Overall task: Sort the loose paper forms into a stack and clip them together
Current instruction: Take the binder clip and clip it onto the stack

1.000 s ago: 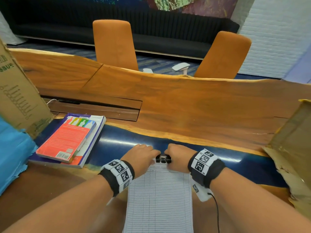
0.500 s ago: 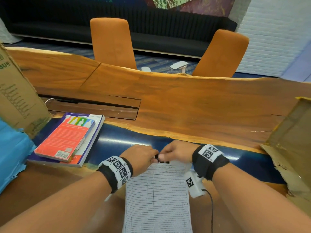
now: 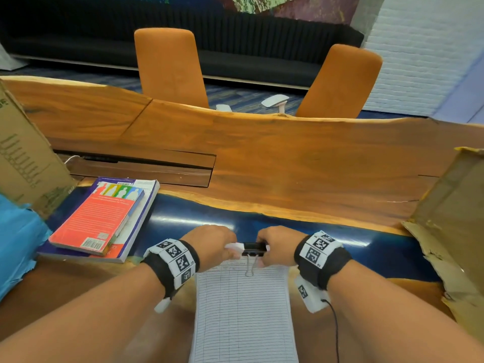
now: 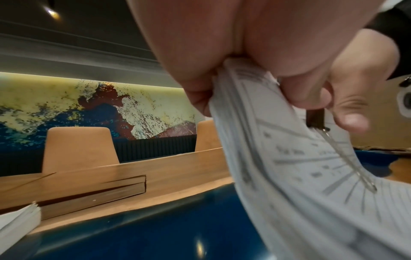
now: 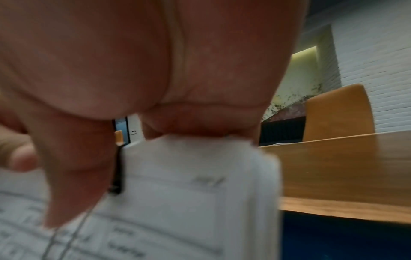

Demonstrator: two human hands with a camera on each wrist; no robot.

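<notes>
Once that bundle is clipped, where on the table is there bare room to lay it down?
The widest bare patch is the wood beyond the blue strip, between the cable hatch and the torn cardboard on the right. The blue strip between the books and that cardboard is bare too. It is crowded on the left: books, a cardboard box, blue wrapping.

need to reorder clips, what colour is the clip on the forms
Black body with a silver wire handle; the binder clip on the paper forms shows best in the head view.

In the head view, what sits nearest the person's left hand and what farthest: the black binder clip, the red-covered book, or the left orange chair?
From the left hand:
1. Black binder clip, just right of it, on the paper forms.
2. Red-covered book, on the table's left.
3. Left orange chair, beyond the table.
</notes>
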